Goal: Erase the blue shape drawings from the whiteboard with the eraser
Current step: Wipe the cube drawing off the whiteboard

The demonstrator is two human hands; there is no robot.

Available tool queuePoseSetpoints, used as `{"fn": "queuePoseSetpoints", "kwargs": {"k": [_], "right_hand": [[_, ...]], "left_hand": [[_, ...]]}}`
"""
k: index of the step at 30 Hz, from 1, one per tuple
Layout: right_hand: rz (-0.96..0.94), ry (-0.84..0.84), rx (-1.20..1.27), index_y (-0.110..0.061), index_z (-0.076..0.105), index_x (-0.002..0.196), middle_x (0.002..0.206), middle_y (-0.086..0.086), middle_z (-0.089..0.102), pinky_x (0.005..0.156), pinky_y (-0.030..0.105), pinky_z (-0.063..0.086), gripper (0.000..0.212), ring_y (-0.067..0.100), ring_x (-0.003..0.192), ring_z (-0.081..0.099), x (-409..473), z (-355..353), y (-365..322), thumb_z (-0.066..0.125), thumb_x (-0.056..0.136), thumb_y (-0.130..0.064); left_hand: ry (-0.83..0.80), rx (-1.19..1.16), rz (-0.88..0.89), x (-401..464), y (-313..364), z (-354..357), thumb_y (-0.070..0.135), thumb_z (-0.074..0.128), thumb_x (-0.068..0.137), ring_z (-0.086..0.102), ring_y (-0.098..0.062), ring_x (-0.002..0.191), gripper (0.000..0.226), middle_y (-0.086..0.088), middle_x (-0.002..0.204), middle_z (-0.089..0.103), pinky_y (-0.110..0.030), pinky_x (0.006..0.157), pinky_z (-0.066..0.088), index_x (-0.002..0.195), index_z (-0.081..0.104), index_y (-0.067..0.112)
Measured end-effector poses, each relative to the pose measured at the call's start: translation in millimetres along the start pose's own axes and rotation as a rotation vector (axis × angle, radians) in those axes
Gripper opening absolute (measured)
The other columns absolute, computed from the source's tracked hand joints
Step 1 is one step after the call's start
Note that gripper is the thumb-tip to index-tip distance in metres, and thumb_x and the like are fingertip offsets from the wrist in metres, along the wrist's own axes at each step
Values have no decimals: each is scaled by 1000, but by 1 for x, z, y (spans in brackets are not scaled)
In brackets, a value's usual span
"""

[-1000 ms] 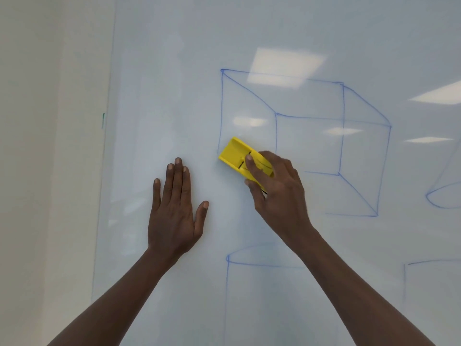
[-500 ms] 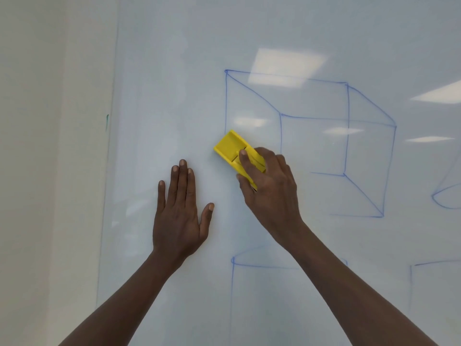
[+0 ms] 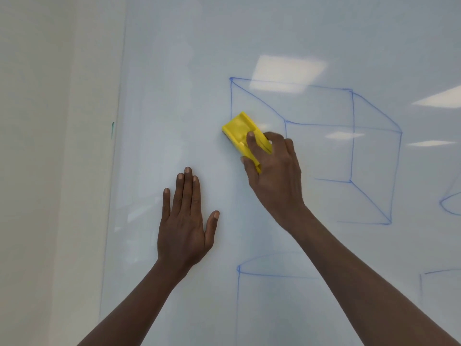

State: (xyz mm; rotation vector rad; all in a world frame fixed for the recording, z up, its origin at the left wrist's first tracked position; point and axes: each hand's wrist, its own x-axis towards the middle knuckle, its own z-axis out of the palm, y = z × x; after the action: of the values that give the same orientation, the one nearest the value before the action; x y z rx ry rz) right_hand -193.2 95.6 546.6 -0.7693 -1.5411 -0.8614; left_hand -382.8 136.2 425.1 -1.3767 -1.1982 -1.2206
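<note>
My right hand (image 3: 274,171) grips a yellow eraser (image 3: 240,132) and holds it flat against the whiteboard (image 3: 174,71), on the left vertical line of a blue cube drawing (image 3: 351,136). The cube's lower left lines are gone; its top, right and back lines remain. My left hand (image 3: 185,221) rests flat on the board with straight fingers, to the lower left of the eraser. Below the cube is a blue cylinder-like drawing (image 3: 249,270). Parts of two more blue shapes show: a curved one (image 3: 446,206) and a lower one (image 3: 439,272) at the right edge.
A cream wall (image 3: 50,171) borders the whiteboard on the left, with the board's edge running down near a small green mark (image 3: 112,129). Ceiling lights reflect off the board's surface.
My right hand has slid the eraser upward along the cube's left vertical line, shortening that line from below. My left hand stays flat in the same spot on the board.
</note>
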Motion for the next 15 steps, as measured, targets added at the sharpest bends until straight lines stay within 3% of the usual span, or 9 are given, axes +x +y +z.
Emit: {"fn": "queuePoseSetpoints", "kwargs": {"k": [9, 15], "right_hand": [[-92, -69, -69, -14, 53, 140, 125, 18, 55, 77, 41, 49, 46, 35, 103, 52, 5, 5, -14, 58, 97, -29], [-13, -21, -69, -13, 55, 138, 121, 19, 55, 75, 43, 49, 46, 37, 102, 51, 27, 1, -3, 60, 95, -28]], "left_hand": [[-17, -6, -12, 1, 1, -3, 46, 34, 106, 9, -28, 164, 78, -16, 175, 12, -45, 133, 4, 166, 16, 0], [-26, 1, -11, 0, 2, -3, 47, 33, 106, 9, -28, 164, 78, -16, 175, 12, -47, 133, 6, 166, 16, 0]]}}
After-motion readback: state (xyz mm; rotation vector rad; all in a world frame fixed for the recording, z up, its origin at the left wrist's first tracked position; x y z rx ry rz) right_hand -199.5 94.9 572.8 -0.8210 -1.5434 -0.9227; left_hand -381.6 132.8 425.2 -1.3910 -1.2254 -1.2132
